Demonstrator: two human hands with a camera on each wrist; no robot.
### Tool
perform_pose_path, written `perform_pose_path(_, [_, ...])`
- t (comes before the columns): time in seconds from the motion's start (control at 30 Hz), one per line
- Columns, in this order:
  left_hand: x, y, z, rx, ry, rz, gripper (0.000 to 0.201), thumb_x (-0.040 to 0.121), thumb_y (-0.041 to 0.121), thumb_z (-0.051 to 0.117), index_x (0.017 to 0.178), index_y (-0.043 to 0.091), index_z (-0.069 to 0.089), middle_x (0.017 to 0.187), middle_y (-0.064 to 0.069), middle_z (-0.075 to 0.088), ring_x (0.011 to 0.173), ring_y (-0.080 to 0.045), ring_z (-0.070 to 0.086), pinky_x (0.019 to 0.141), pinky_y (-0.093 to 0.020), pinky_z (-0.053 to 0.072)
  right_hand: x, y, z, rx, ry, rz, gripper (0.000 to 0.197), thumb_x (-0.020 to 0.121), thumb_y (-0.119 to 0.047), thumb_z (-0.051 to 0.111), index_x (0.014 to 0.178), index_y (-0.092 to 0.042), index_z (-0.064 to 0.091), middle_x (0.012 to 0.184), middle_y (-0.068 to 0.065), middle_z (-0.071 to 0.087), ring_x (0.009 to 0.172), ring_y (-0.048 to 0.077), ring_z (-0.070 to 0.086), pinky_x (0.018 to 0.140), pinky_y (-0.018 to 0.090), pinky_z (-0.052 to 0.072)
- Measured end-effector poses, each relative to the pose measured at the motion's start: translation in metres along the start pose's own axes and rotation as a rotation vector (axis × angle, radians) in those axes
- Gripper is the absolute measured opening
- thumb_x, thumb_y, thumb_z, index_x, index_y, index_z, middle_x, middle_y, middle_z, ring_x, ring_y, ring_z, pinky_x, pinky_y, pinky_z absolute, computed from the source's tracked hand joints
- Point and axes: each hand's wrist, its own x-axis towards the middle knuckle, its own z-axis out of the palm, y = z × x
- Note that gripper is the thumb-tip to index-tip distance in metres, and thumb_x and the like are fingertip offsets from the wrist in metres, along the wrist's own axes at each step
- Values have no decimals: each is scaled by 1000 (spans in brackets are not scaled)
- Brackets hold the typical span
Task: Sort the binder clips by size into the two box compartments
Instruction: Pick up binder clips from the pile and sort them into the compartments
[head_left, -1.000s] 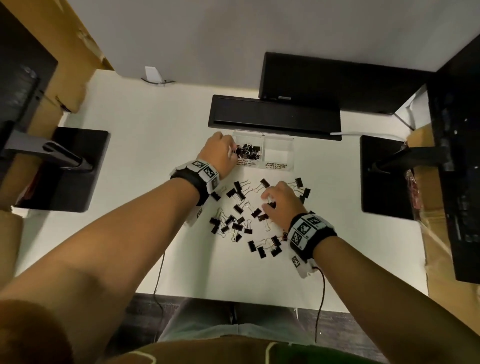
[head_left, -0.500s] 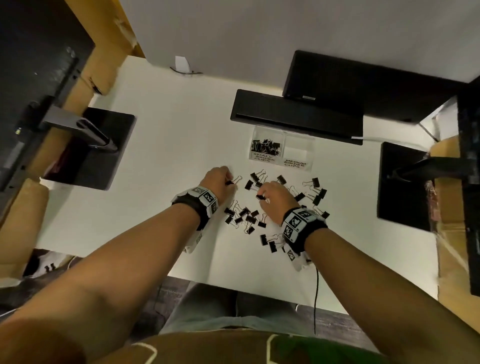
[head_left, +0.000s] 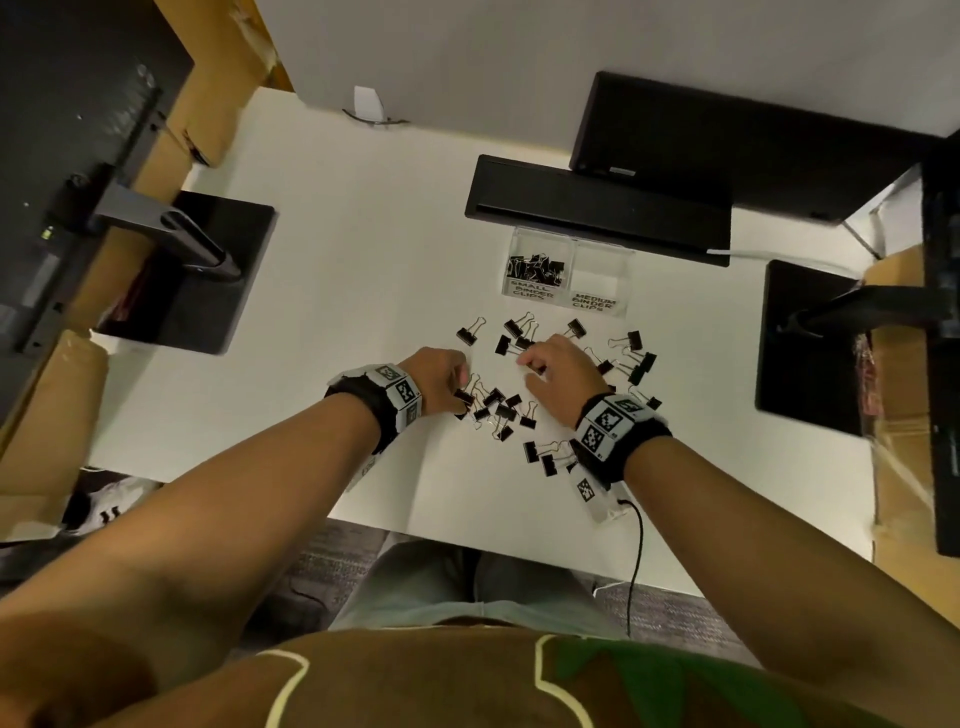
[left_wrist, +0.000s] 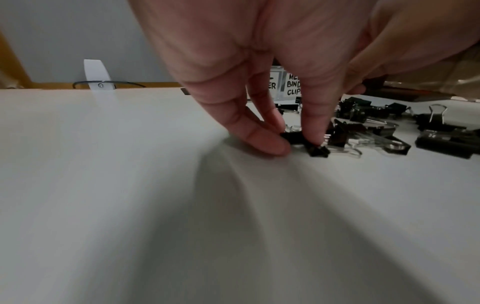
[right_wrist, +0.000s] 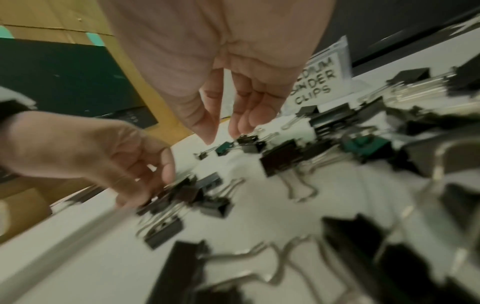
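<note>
Several black binder clips (head_left: 504, 410) of two sizes lie scattered on the white table (head_left: 363, 291). Behind them stands a clear two-compartment box (head_left: 567, 300). Its left compartment, labelled small, holds a heap of small clips (head_left: 535, 270); the right one (head_left: 602, 278), labelled medium, shows no clips. At the pile's left edge my left hand (head_left: 460, 387) (left_wrist: 292, 143) pinches a small binder clip (left_wrist: 315, 151) between thumb and finger, down on the table. My right hand (head_left: 527, 364) (right_wrist: 224, 133) hovers over the far clips with loosely bent fingers, holding nothing.
A long black bar (head_left: 597, 213) lies just behind the box. Black monitor bases stand at the left (head_left: 192, 270) and right (head_left: 810, 343). Cardboard (head_left: 898, 415) lines the right side. A cable (head_left: 636, 545) hangs from my right wrist over the table's front edge.
My left hand came back from the box's small compartment to the pile and took hold of a small clip. My right hand moved slightly toward the far clips. The head view shifted.
</note>
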Motion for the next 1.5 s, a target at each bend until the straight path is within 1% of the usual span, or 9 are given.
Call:
perform_pose_path(0.17, [7, 3, -1, -51, 115, -6, 19, 82, 2, 59, 98, 11, 65, 92, -5, 64, 82, -16, 54, 71, -21, 41, -2, -11, 20, -117, -180, -107, 24, 92, -16, 54, 110, -23, 68, 103, 2, 48, 92, 19, 53, 76, 27, 46])
perform_pose_path(0.3, [12, 1, -2, -75, 218, -16, 28, 84, -3, 49, 104, 9, 64, 105, -11, 62, 94, -26, 59, 82, -29, 46, 6, -7, 16, -140, -134, -16, 24, 92, -16, 54, 112, -21, 64, 114, 6, 53, 104, 21, 54, 85, 36, 52])
perform_pose_path(0.43, [12, -6, 3, -81, 303, 7, 19, 88, 4, 48, 100, 9, 63, 98, -7, 53, 82, -21, 54, 75, -24, 40, 11, 3, 4, -81, -44, 46, 26, 91, -15, 54, 116, -21, 61, 109, 5, 53, 101, 20, 53, 88, 35, 50])
perform_pose_path(0.63, [9, -4, 11, 19, 213, 69, 17, 80, 3, 56, 89, 15, 62, 90, 5, 50, 83, -18, 53, 75, -28, 46, 12, 3, 5, -94, -37, 7, 26, 89, -10, 55, 113, -15, 62, 114, 2, 52, 112, 18, 46, 93, 33, 46])
perform_pose_path(0.8, [12, 1, 15, 103, 213, 142, 20, 85, 0, 54, 100, 8, 64, 108, -8, 58, 95, -27, 59, 76, -29, 46, 17, -3, 10, -177, -139, -24, 29, 91, -10, 53, 119, -12, 60, 123, 5, 54, 121, 20, 42, 100, 37, 43])
perform_pose_path(0.93, [15, 3, 12, 211, 154, 133, 23, 89, 3, 50, 110, 5, 59, 117, -11, 53, 99, -30, 57, 77, -34, 48, 20, -2, 1, -71, -50, -2, 24, 93, -14, 53, 114, -10, 64, 113, 7, 61, 112, 21, 50, 95, 33, 44])
perform_pose_path(1.1, [10, 0, 17, 320, 164, 148, 24, 92, 14, 47, 114, 5, 51, 118, -14, 48, 99, -32, 54, 70, -37, 49, 19, 9, -13, 221, 107, 162, 23, 93, -18, 49, 107, -12, 67, 102, 1, 64, 84, 10, 55, 67, 10, 40])
perform_pose_path(1.3, [10, 13, 17, 190, 217, 235, 17, 94, 10, 41, 102, -2, 50, 109, -17, 50, 84, -32, 54, 68, -34, 42, 14, 25, -19, 490, 68, 289, 34, 94, -14, 36, 91, -27, 67, 67, 7, 57, 57, 22, 49, 57, 34, 45])
perform_pose_path(1.5, [6, 26, 18, 225, 133, 311, 7, 87, 8, 48, 92, 4, 50, 99, -15, 56, 82, -29, 54, 66, -33, 41, 13, 13, -10, 143, 6, 141, 30, 95, -6, 37, 95, -7, 67, 98, 5, 50, 76, 22, 54, 65, 27, 43])
